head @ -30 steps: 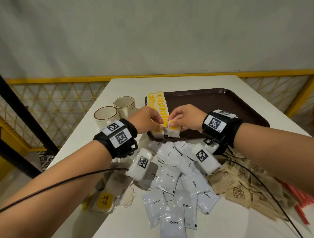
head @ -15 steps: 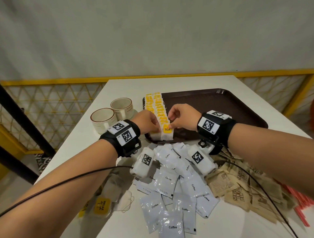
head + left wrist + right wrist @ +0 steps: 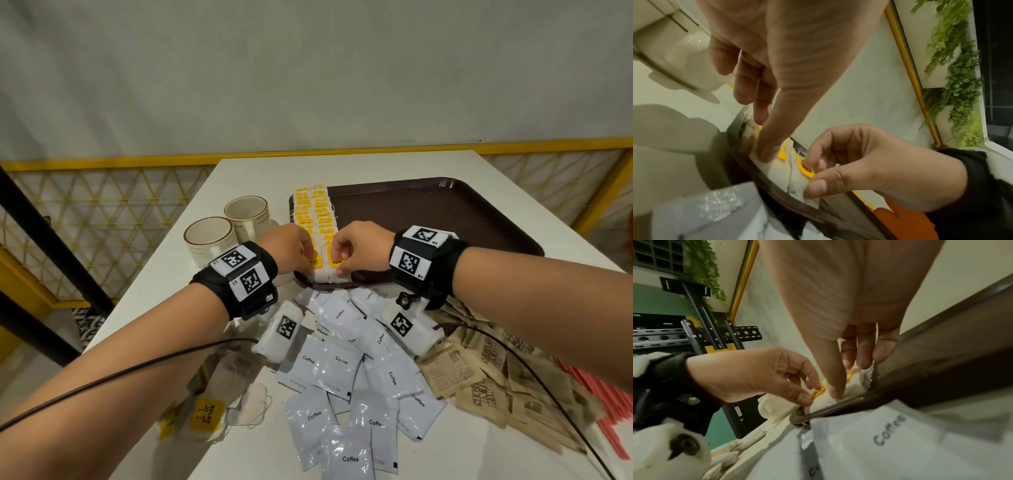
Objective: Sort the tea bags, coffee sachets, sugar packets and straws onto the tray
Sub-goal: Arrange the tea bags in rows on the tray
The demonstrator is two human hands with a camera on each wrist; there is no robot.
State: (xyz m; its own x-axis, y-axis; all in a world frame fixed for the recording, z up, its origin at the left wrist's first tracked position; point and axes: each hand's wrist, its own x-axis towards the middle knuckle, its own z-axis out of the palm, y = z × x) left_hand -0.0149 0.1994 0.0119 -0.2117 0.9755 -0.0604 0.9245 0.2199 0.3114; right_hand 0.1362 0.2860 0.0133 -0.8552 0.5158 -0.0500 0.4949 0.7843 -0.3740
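Nearest edge: coffee sachets [image 3: 346,377] lie in a loose heap on the table [image 3: 239,178], with brown sugar packets [image 3: 486,373] to their right and red straws [image 3: 603,407] at the far right; none of these is on the tray.
Loose tea bags: a few [image 3: 209,416] sit on the table by the left forearm, not yet sorted.
Left hand: the left hand [image 3: 291,248] has its fingertips pressed down on the front tea bag of the left row, and its thumb seems to pinch that bag's edge.
Right hand: the right hand [image 3: 359,245] pinches the front tea bag [image 3: 797,180] of the right row between thumb and forefinger, at the tray's near rim.
Tray: the brown tray [image 3: 445,219] holds two rows of tea bags [image 3: 313,212] along its left side; the rest is bare.
Doing it well: I'd say keep the left fingers pinning the neighbour while the right squares its bag flush, tags facing up, so the rows don't slide apart.
Farther off: two cups [image 3: 229,226] stand just left of the tray.
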